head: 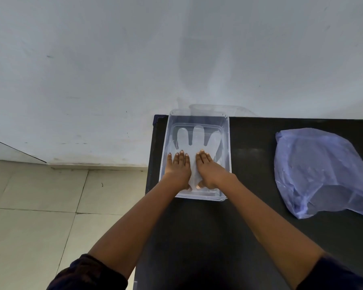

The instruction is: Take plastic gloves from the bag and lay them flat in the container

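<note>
A clear plastic container (226, 143) stands at the far left corner of the black table. Inside it a see-through plastic glove (198, 136) lies flat, its fingers pointing to the far wall. My left hand (179, 169) and my right hand (209, 169) lie side by side on the glove's palm part, fingers straight, pressing it down onto the container's floor. The lower part of the glove is hidden under both hands. A bluish plastic bag (321, 170) lies crumpled on the table to the right, its opening facing the near side.
The black table (252, 206) runs from the container to the right edge of view and toward me. A pale wall rises right behind the container. Left of the table is a tiled floor (36, 206).
</note>
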